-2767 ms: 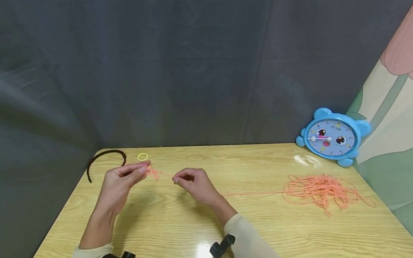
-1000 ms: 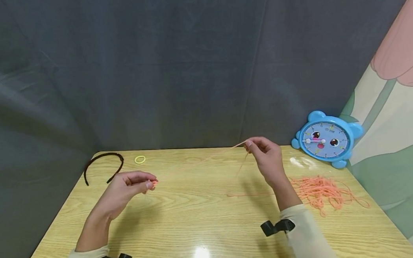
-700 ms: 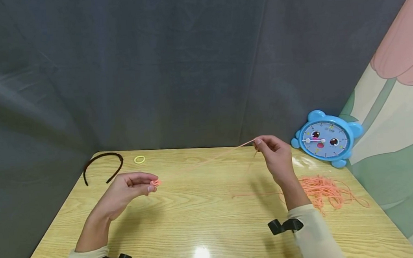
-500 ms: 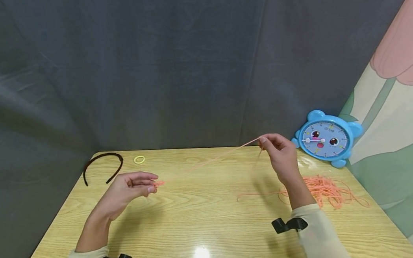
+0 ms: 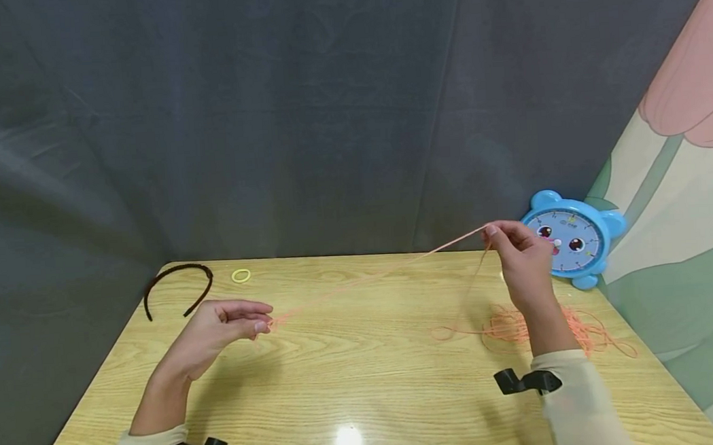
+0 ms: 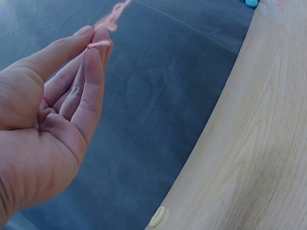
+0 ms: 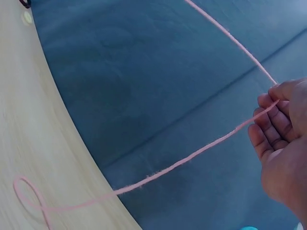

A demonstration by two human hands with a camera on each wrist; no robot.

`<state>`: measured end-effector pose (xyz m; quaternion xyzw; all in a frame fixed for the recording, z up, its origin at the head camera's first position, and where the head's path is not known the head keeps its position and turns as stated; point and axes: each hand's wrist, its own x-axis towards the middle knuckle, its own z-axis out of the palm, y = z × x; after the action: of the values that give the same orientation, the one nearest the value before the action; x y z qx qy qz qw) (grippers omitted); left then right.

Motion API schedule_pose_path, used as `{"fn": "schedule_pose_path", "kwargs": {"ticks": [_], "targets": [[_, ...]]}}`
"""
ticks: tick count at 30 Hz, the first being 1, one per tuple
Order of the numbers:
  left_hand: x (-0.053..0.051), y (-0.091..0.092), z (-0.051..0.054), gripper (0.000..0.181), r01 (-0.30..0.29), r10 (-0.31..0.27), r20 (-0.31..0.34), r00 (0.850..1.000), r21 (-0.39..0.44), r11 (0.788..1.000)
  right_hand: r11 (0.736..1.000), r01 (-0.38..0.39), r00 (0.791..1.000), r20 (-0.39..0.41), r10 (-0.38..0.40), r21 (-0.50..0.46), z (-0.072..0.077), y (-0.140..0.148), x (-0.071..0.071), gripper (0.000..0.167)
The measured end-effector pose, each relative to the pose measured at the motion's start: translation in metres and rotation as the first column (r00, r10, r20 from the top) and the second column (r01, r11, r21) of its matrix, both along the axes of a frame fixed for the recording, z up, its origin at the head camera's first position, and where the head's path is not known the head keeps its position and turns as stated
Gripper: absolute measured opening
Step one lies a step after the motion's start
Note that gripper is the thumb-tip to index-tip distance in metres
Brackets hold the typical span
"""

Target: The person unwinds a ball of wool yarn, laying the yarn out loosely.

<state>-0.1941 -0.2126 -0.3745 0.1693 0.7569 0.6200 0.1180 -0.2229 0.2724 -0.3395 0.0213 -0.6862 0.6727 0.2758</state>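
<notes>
Between thumb and fingers, my left hand (image 5: pixel 216 330) pinches a small looped clump of coral yarn (image 6: pixel 109 21) above the left part of the table. From that clump a single yarn strand (image 5: pixel 432 250) stretches up and rightward to my right hand (image 5: pixel 524 260), which pinches it between thumb and forefinger. Below the right fingertips the strand (image 7: pixel 192 155) hangs down to a loose loop on the tabletop, as the right wrist view shows. It runs on toward a tangled yarn pile (image 5: pixel 506 325), partly hidden behind my right forearm.
A dark headband (image 5: pixel 175 266) and a yellow ring (image 5: pixel 240 276) lie at the table's back left. At the back right stands a blue bear-shaped toy clock (image 5: pixel 605 234), partly covered by my right hand. A dark curtain (image 5: pixel 302 130) hangs behind the wooden table (image 5: pixel 342 393).
My right hand has moved far to the right and up, drawing the strand out long from the left hand. The loop on the table has slid toward the pile. Recently the left hand stays nearly still.
</notes>
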Motion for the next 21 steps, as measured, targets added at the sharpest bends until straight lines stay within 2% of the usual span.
{"fn": "schedule_pose_path", "kwargs": {"ticks": [9, 11, 21], "targets": [[0.001, 0.0, 0.002, 0.038, -0.003, 0.002, 0.019, 1.0, 0.005, 1.0, 0.997, 0.029, 0.994, -0.107, -0.037, -0.074, 0.005, 0.027, 0.0, 0.011], [0.001, 0.0, 0.002, 0.037, 0.0, 0.0, 0.02, 1.0, 0.0, 1.0, 0.995, 0.047, 0.992, -0.11, -0.056, -0.086, 0.007, 0.035, 0.001, 0.01], [-0.001, -0.001, 0.0, 0.042, 0.001, -0.001, 0.032, 0.999, -0.005, 1.0, 0.971, 0.174, 0.984, -0.004, -0.177, -0.162, 0.019, 0.084, 0.017, 0.013]]}}
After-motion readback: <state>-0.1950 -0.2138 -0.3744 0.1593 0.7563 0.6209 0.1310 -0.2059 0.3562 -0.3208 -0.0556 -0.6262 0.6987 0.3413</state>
